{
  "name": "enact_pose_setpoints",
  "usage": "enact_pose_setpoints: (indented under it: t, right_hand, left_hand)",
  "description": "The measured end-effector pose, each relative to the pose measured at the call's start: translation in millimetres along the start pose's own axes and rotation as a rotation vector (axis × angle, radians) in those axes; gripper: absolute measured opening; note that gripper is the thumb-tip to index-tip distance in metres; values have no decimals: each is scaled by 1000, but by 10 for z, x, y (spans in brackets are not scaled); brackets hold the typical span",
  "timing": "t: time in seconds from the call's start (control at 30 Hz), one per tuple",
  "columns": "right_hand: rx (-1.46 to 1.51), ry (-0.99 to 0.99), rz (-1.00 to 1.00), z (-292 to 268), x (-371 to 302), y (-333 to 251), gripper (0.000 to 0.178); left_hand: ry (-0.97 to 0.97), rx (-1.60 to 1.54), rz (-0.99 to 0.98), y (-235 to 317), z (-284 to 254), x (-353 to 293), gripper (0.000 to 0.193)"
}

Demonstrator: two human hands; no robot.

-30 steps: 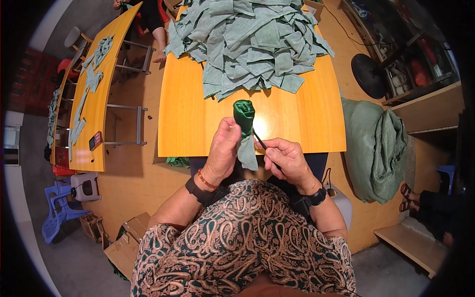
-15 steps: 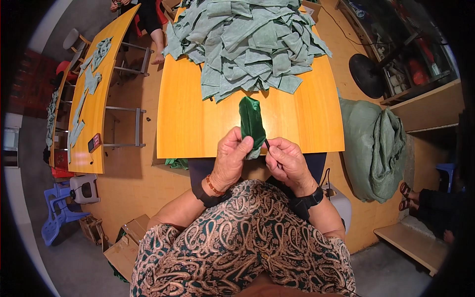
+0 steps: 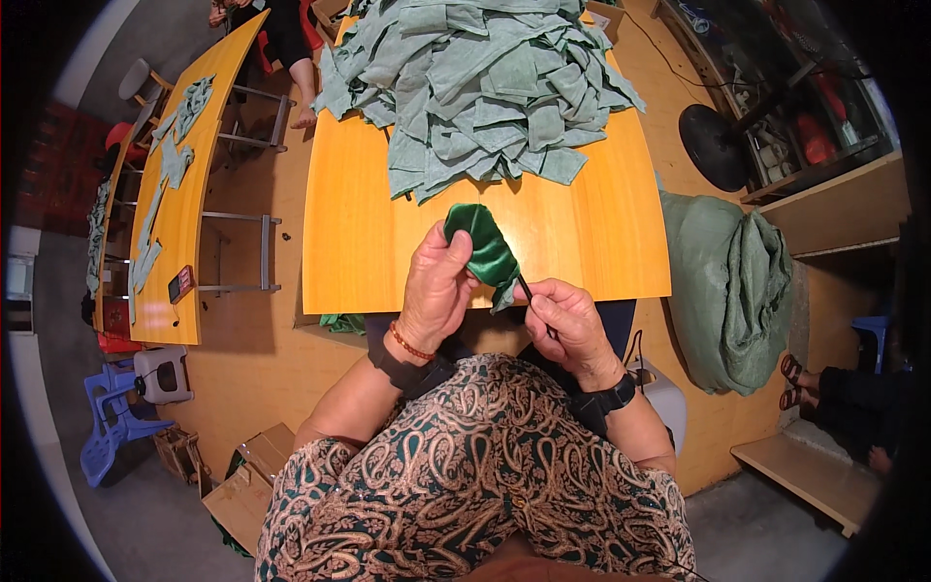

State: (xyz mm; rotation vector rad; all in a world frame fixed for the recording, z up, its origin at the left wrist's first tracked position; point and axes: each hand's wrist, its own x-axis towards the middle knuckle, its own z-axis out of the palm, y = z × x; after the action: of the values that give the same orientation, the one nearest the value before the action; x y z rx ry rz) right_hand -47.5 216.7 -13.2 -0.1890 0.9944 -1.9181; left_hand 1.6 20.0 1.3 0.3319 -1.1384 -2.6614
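My left hand (image 3: 442, 286) is closed on a shiny dark-green velvet cloth piece (image 3: 482, 242), thumb pressed over its upper left side. The piece looks like a small sewn pouch; its lower end shows a paler green side. In my right hand (image 3: 574, 325) a thin black stick (image 3: 525, 288) is pinched, its upper tip touching the cloth near the pale end. Whether the tip goes inside cannot be seen. Both hands are just over the near edge of the yellow table (image 3: 349, 223). Beyond them lies a big pile of pale-green cloth pieces (image 3: 485, 92).
At left, another yellow table (image 3: 218, 107) bears pale-green pieces; a person's bare leg (image 3: 304, 92) shows beside it. A large green sack (image 3: 722, 291) stands at right, near another person's sandaled feet (image 3: 793, 383). A blue plastic chair (image 3: 107, 427) and cardboard box (image 3: 242, 490) are lower left.
My left hand has shifted slightly left, tilting the green cloth piece to the left and bending it. The right hand is a little lower, with more of the black stick showing.
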Motion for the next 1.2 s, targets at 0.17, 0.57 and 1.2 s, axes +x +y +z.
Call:
enact_pose_setpoints:
  t: [0.17, 0.57, 1.2]
  right_hand:
    - [-24, -5, -37, 16, 31, 56, 23]
    - [-90, -5, -28, -20, 46, -1, 21]
    - [-158, 36, -97, 53, 91, -22, 20]
  left_hand:
    - [109, 313, 77, 45, 80, -82, 16]
    - [5, 505, 171, 117, -42, -55, 14]
    - [-56, 189, 147, 40, -58, -52, 15]
